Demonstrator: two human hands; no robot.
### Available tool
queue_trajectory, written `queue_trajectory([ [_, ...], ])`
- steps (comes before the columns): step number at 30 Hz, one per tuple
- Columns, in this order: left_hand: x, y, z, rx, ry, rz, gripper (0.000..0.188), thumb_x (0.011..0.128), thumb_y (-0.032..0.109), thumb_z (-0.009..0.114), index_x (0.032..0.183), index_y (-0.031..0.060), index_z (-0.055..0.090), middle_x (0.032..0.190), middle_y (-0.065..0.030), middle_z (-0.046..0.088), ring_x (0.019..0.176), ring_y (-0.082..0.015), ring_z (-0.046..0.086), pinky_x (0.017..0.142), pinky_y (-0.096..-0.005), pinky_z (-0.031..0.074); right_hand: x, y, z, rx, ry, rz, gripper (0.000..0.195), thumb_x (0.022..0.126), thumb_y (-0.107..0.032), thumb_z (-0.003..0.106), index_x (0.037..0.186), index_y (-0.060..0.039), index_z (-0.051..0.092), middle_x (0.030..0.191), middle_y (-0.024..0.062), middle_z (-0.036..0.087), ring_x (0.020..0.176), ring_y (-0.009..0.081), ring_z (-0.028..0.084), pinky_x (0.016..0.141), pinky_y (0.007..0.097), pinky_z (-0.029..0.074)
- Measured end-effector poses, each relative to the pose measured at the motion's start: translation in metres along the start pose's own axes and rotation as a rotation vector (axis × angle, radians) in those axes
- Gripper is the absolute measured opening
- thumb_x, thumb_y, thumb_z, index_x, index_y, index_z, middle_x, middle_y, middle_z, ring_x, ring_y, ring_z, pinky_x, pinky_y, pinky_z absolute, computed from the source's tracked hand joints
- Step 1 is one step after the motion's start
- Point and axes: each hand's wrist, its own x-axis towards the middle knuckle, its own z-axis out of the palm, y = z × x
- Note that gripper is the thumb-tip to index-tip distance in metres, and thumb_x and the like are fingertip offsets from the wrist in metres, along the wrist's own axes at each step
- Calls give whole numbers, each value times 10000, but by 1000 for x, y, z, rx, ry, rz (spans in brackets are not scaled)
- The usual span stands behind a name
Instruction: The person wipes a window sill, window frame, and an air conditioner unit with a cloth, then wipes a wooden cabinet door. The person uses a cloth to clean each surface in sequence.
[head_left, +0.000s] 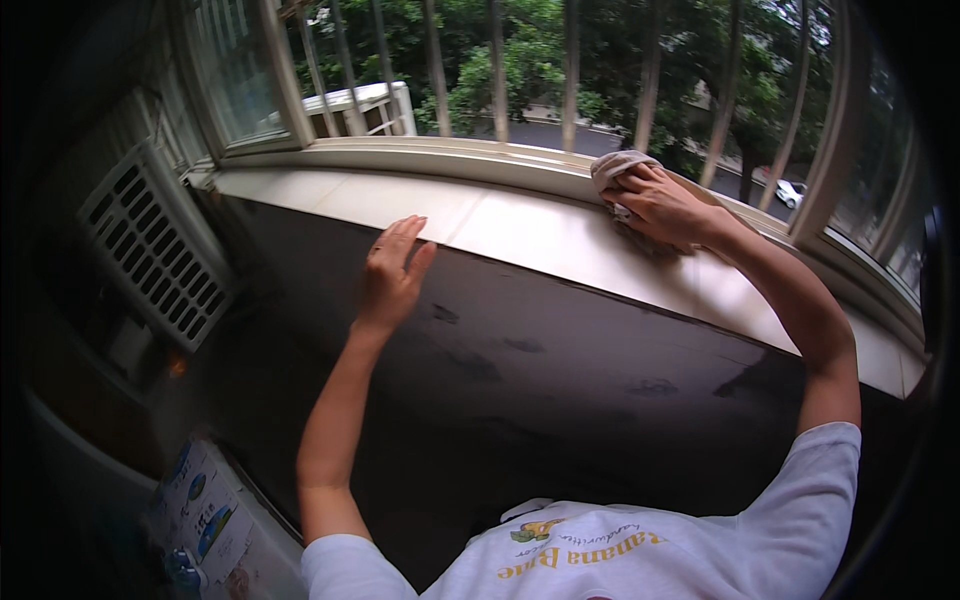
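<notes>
My right hand (657, 201) grips a crumpled greyish cloth (624, 163) against the lower window frame (525, 155), at the right of the middle. Part of the cloth hangs below the fingers over the pale tiled windowsill (442, 206). My left hand (395, 271) is at the sill's front edge, left of the middle, with its fingers apart and nothing in it. Whether its fingertips touch the tile I cannot tell.
Upright metal bars (571, 75) stand outside the open window, with trees and a road beyond. Hinged glass panes flank it. A white slatted plastic panel (154, 247) is at the left. A stained wall (525, 337) drops below the sill. A box with printed pictures (217, 517) stands lower left.
</notes>
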Motion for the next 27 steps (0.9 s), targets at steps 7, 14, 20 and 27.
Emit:
queue_trajectory([
  [7,-32,-68,-23,152,-37,-139,490,914,382,492,1269,46,482,1282,-157,502,1227,-319,433,993,-527,300,147,-81,18,542,-120,-216,459,880,-207,535,1319,-119,434,1297,131,474,1293,284,335,1082,422,253],
  [14,-110,-99,-66,91,-13,-215,398,880,256,579,1184,3,542,1195,-175,560,1143,-326,508,958,-408,391,171,-91,22,599,-211,53,721,892,-287,539,1455,-123,119,1484,191,157,1380,318,147,1135,386,132],
  [20,-124,-128,-84,95,-8,-336,371,883,241,577,1148,-18,557,1165,-189,571,1110,-334,529,937,-384,419,227,-108,39,558,-149,23,600,888,-270,529,1420,-153,279,1447,162,285,1355,300,236,1125,377,169],
  [27,-131,-154,-69,80,-29,-408,332,872,243,595,1109,10,596,1137,-180,591,1084,-330,547,913,-385,442,333,-134,59,498,-75,-146,574,896,-317,511,1401,-126,315,1428,175,306,1345,303,255,1120,386,177],
])
